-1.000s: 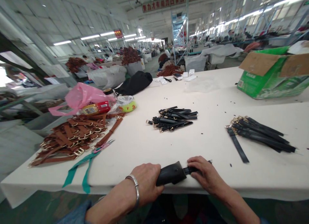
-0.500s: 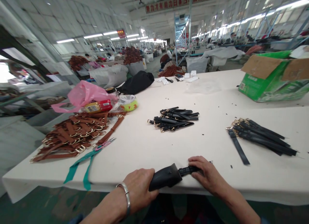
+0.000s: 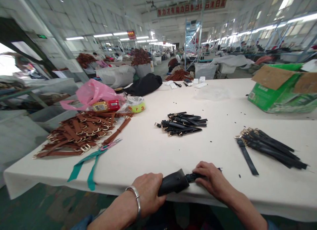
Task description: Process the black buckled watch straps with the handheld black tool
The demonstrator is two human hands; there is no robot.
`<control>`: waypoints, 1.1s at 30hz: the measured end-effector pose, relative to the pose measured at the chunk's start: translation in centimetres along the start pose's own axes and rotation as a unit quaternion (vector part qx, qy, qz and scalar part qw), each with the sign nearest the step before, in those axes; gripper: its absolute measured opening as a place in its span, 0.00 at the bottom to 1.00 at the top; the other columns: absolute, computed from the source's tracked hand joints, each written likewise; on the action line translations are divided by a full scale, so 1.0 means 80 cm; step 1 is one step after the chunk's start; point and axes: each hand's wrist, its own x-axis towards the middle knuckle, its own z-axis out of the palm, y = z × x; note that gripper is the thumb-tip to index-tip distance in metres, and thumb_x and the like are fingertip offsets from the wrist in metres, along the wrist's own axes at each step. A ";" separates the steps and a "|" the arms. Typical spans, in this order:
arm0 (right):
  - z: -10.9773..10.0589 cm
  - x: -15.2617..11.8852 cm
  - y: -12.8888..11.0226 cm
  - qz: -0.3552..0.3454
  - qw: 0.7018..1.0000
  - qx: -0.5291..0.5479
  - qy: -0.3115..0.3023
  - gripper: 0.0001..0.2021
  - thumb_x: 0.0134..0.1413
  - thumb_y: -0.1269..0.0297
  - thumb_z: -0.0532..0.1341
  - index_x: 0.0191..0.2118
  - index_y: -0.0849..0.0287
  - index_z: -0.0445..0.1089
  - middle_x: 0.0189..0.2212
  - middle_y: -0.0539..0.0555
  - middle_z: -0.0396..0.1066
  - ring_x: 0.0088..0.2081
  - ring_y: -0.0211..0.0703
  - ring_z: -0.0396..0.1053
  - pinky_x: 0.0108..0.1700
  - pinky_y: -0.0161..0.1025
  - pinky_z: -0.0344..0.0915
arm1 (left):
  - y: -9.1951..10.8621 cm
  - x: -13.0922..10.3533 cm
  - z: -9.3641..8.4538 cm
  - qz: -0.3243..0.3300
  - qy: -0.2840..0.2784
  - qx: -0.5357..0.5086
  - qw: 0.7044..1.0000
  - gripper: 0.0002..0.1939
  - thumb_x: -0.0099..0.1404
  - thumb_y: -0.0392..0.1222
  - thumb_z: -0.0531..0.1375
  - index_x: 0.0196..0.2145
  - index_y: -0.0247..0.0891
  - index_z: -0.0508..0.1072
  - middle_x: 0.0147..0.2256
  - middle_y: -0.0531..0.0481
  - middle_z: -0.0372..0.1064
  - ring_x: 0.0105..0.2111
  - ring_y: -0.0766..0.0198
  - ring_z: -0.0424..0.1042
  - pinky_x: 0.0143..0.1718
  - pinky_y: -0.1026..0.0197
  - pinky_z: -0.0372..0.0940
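On the table (image 3: 143, 154), a buckled-strap pile (image 3: 183, 123) lies beyond the grip of my right hand (image 3: 211, 180), a strap bundle (image 3: 272, 147) to its right, scissors (image 3: 109, 145) and a strap heap (image 3: 79, 132) well left, a cardboard box (image 3: 272, 93) behind the bundle.

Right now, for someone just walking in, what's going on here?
The left hand grips a smooth black rounded piece; the right hand holds a narrow black strap at its wide end. On the white-covered table lie a central pile of black buckled straps, another black strap pile to the right, and brown buckled straps to the left.

Factory hall, strip lights (image 3: 102, 35), red-lettered banner (image 3: 192, 7), pale-covered table (image 3: 138, 150), green floor (image 3: 56, 203)
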 end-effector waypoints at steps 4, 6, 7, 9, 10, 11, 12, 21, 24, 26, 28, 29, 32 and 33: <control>0.006 -0.001 0.005 0.008 1.000 0.014 0.014 0.12 0.47 0.69 0.59 0.40 0.51 0.68 0.36 0.51 0.66 0.38 0.43 0.63 0.40 0.39 0.57 | -0.002 0.000 0.001 0.001 0.004 -0.006 1.000 0.12 0.51 0.45 0.51 0.32 0.40 0.67 0.33 0.45 0.70 0.35 0.53 0.69 0.34 0.54 0.63; 0.009 -0.001 0.007 0.007 1.000 0.024 0.019 0.13 0.47 0.69 0.59 0.41 0.52 0.68 0.35 0.52 0.67 0.37 0.43 0.63 0.40 0.39 0.57 | -0.004 0.001 0.003 0.002 0.007 -0.005 1.000 0.12 0.51 0.46 0.51 0.33 0.40 0.67 0.33 0.45 0.70 0.35 0.53 0.69 0.34 0.54 0.63; 0.010 -0.001 0.008 0.007 0.999 0.030 0.020 0.12 0.46 0.68 0.59 0.41 0.52 0.68 0.35 0.52 0.67 0.37 0.43 0.63 0.40 0.39 0.57 | -0.005 0.002 0.004 0.001 0.008 -0.005 1.000 0.13 0.51 0.46 0.51 0.33 0.40 0.67 0.33 0.45 0.70 0.35 0.53 0.69 0.34 0.54 0.63; 0.012 -0.001 0.009 0.006 0.999 0.040 0.025 0.12 0.46 0.67 0.60 0.40 0.53 0.69 0.34 0.52 0.67 0.37 0.43 0.63 0.39 0.39 0.57 | -0.007 0.003 0.005 0.003 0.002 -0.010 1.000 0.13 0.51 0.47 0.51 0.33 0.40 0.67 0.34 0.45 0.70 0.35 0.52 0.69 0.34 0.54 0.63; 0.012 -0.002 0.009 0.006 0.999 0.041 0.028 0.11 0.47 0.67 0.60 0.40 0.53 0.69 0.34 0.52 0.67 0.37 0.43 0.63 0.39 0.39 0.58 | -0.008 0.003 0.005 0.004 -0.003 -0.014 1.000 0.14 0.51 0.47 0.51 0.34 0.40 0.67 0.34 0.45 0.70 0.35 0.52 0.69 0.35 0.55 0.62; 0.013 -0.002 0.009 0.005 0.999 0.041 0.030 0.11 0.47 0.67 0.59 0.40 0.53 0.69 0.34 0.52 0.67 0.36 0.43 0.63 0.39 0.39 0.58 | -0.008 0.003 0.004 0.005 -0.009 -0.019 1.000 0.14 0.52 0.48 0.51 0.34 0.40 0.67 0.34 0.45 0.70 0.36 0.53 0.69 0.35 0.55 0.62; 0.014 -0.003 0.008 0.003 0.999 0.038 0.034 0.11 0.48 0.66 0.59 0.41 0.53 0.68 0.34 0.52 0.67 0.36 0.43 0.63 0.39 0.39 0.57 | -0.009 0.003 0.003 0.005 -0.015 -0.024 1.000 0.14 0.52 0.47 0.51 0.35 0.40 0.67 0.34 0.45 0.70 0.36 0.53 0.69 0.35 0.55 0.62; 0.022 -0.002 -0.003 0.003 0.999 -0.028 0.032 0.11 0.48 0.62 0.60 0.40 0.51 0.68 0.32 0.51 0.64 0.36 0.42 0.62 0.37 0.37 0.56 | -0.014 0.006 0.012 -0.007 -0.007 -0.031 0.999 0.14 0.52 0.47 0.51 0.35 0.41 0.68 0.36 0.45 0.70 0.37 0.54 0.68 0.36 0.56 0.61; 0.022 0.000 -0.005 0.012 0.999 -0.048 0.019 0.09 0.48 0.58 0.59 0.38 0.51 0.69 0.30 0.50 0.64 0.34 0.40 0.62 0.36 0.34 0.55 | -0.015 0.008 0.014 -0.009 -0.002 -0.029 1.000 0.14 0.52 0.48 0.51 0.35 0.41 0.67 0.35 0.45 0.70 0.36 0.54 0.69 0.34 0.57 0.61; 0.021 0.000 -0.007 0.016 0.998 -0.056 0.015 0.09 0.50 0.57 0.57 0.37 0.51 0.69 0.30 0.49 0.65 0.33 0.39 0.63 0.34 0.33 0.54 | -0.015 0.008 0.013 -0.009 -0.005 -0.033 0.999 0.14 0.52 0.48 0.51 0.35 0.41 0.68 0.35 0.45 0.70 0.36 0.54 0.69 0.34 0.57 0.61; 0.020 0.000 -0.008 0.019 0.998 -0.064 0.010 0.09 0.51 0.56 0.56 0.37 0.50 0.69 0.28 0.48 0.66 0.31 0.38 0.64 0.32 0.32 0.53 | -0.015 0.008 0.012 -0.009 -0.011 -0.035 0.999 0.15 0.52 0.48 0.51 0.35 0.41 0.68 0.36 0.45 0.70 0.36 0.54 0.69 0.35 0.57 0.61; 0.019 0.000 -0.009 0.020 0.997 -0.068 0.007 0.10 0.50 0.56 0.56 0.37 0.50 0.69 0.28 0.48 0.66 0.31 0.38 0.64 0.32 0.32 0.53 | -0.015 0.007 0.012 -0.010 -0.012 -0.035 0.999 0.15 0.52 0.48 0.51 0.36 0.41 0.68 0.36 0.45 0.70 0.36 0.55 0.68 0.35 0.57 0.61; 0.017 0.004 -0.010 0.025 0.997 -0.075 -0.002 0.10 0.47 0.56 0.59 0.36 0.50 0.70 0.27 0.47 0.69 0.31 0.39 0.65 0.31 0.32 0.52 | -0.015 0.007 0.013 -0.009 -0.006 -0.037 0.999 0.15 0.53 0.48 0.51 0.36 0.41 0.68 0.36 0.45 0.70 0.37 0.55 0.68 0.36 0.57 0.61; 0.017 0.005 -0.009 0.025 0.997 -0.075 -0.007 0.10 0.46 0.57 0.59 0.36 0.50 0.70 0.27 0.47 0.70 0.31 0.39 0.66 0.31 0.32 0.52 | -0.015 0.006 0.014 -0.009 -0.004 -0.039 0.999 0.15 0.53 0.49 0.51 0.36 0.41 0.68 0.36 0.45 0.70 0.37 0.55 0.68 0.36 0.57 0.61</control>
